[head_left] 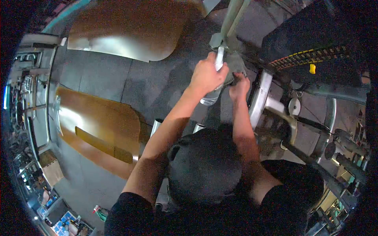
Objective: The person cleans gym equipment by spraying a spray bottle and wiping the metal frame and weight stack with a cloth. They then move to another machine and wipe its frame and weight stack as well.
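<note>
My left hand (208, 75) reaches forward, its fingers wrapped around a clear bottle (212, 96) with a white top (219, 59) that looks like a spray head. The bottle's base shows below the wrist, and its middle is hidden by the hand. Close by on the right, my right hand (241, 87) has its fingers curled at the edge of a greyish, cloth-like piece (235, 63). What those fingers hold is blurred. Just beyond both hands, a pale metal post (232, 19) ends in a block-like fitting (216, 40).
Two brown, glossy curved sheets (126, 29) (98, 126) lie on the grey surface to the left. A metal upright (260, 96) stands right of my right hand. Further right is a dark panel with a row of coloured markings (311, 57). A dark cap (204, 169) fills the lower middle.
</note>
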The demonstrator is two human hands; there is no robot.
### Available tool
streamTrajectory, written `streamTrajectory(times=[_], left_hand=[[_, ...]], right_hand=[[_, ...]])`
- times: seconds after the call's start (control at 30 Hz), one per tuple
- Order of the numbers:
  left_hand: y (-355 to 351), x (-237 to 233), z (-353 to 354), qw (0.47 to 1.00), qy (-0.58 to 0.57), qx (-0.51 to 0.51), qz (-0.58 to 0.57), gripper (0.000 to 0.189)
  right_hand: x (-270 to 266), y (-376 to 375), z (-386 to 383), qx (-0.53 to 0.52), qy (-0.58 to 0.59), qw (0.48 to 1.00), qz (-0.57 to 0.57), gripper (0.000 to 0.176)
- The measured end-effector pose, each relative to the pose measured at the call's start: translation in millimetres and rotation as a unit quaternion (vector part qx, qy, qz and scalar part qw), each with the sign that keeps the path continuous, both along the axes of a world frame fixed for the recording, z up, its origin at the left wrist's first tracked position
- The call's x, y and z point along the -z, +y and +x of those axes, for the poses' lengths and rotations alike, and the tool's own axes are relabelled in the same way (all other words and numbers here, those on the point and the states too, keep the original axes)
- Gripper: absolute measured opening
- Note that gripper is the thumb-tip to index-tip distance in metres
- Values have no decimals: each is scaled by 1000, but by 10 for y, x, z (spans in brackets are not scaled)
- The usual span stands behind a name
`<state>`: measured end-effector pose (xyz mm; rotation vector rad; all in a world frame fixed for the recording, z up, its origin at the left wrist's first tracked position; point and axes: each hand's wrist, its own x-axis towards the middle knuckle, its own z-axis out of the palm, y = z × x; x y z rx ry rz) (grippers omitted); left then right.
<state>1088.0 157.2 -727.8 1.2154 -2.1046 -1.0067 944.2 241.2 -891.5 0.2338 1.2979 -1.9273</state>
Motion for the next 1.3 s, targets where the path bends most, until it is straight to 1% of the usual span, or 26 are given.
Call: streamTrajectory(times=[0.03, 0.07, 0.1, 0.13, 0.2, 0.23, 0.3, 0.33, 0.4, 0.43, 0.5, 0.57, 0.63, 0.67, 0.73, 0.8, 0.87, 0.93, 0.97, 1.03, 1.07, 1.13, 1.17, 1.2, 1.27, 1.3], left_hand=[[-32, -11, -44, 1000, -4, 6, -7, 46], [-71, -2, -90, 1000, -1, 5, -7, 46], [-123, 5, -142, 1000, 19, 11, -16, 46], [-166, 17, -189, 999, 39, 18, -24, 45], [-256, 41, -259, 997, 53, 22, -50, 43], [-304, 11, -276, 997, 43, 21, -66, 42], [-331, -34, -281, 996, 33, 20, -80, 41], [-332, -62, -270, 996, 31, 19, -79, 40], [-313, -77, -215, 996, 29, 18, -78, 40], [-298, -58, -171, 994, 44, 29, -92, 39], [-231, -90, -34, 992, 59, 38, -105, 38], [-97, -255, 172, 994, 48, 30, -94, 36], [38, -436, 372, 992, 74, 17, -99, 33], [101, -498, 462, 989, 101, 7, -105, 32], [218, -551, 629, 990, 104, -5, -97, 31], [335, -619, 829, 993, 105, -14, -56, 30], [498, -660, 1034, 994, 98, -27, -44, 29], [599, -645, 1204, 994, 78, -52, -50, 29], [663, -607, 1281, 994, 74, -72, -26, 28], [781, -647, 1402, 993, 64, -92, 31, 25], [800, -639, 1426, 993, 60, -97, 34, 24], [852, -558, 1435, 993, 75, -94, 19, 25], [879, -539, 1438, 992, 80, -91, 31, 26], [901, -528, 1449, 992, 82, -89, 45, 28], [935, -556, 1444, 991, 69, -96, 64, 30], [949, -560, 1443, 991, 84, -92, 55, 30]], right_hand=[[334, 108, -93, -32, 227, 970, 87, 23], [512, 155, -151, -60, 439, 880, 168, 22], [-548, 46, 105, 22, 54, 998, 29, 25], [-470, 52, 55, 22, 57, 998, 29, 25], [-181, 82, -135, -23, 87, 981, 172, 25], [-131, 96, -192, -23, 90, 981, 172, 25], [-51, 143, -269, -93, 235, 950, 185, 27], [-189, 110, -200, -94, 237, 949, 185, 27], [-515, 0, -13, 20, 246, 968, 51, 30], [-688, -61, 23, 19, 247, 967, 52, 30], [-1082, -193, 69, -27, 483, 868, 113, 36], [-1554, -562, 17, 74, 751, 655, 11, 51], [-2242, -821, 9, 55, 889, 454, 20, 68], [-2236, -943, -36, 52, 889, 454, 20, 68], [-2162, -1272, -199, -137, 900, 294, 292, 72], [-1293, -1245, -627, -204, 949, 207, 124, 65], [-776, -851, -824, -433, 877, 51, 201, 55], [-706, -746, -902, -509, 774, 153, 345, 56], [-704, -801, -969, -510, 777, 146, 340, 56], [-814, -677, -1046, -248, 960, 113, 63, 55], [-858, -620, -1034, -250, 960, 109, 67, 55], [-1081, -576, -658, -427, 850, 244, 188, 57], [-1400, -630, -402, -455, 762, 339, 313, 61], [-1522, -694, -393, -454, 763, 338, 312, 61], [-1684, -811, -359, -127, 796, 554, 210, 52], [-2048, -914, -279, 10, 848, 523, 85, 46]])
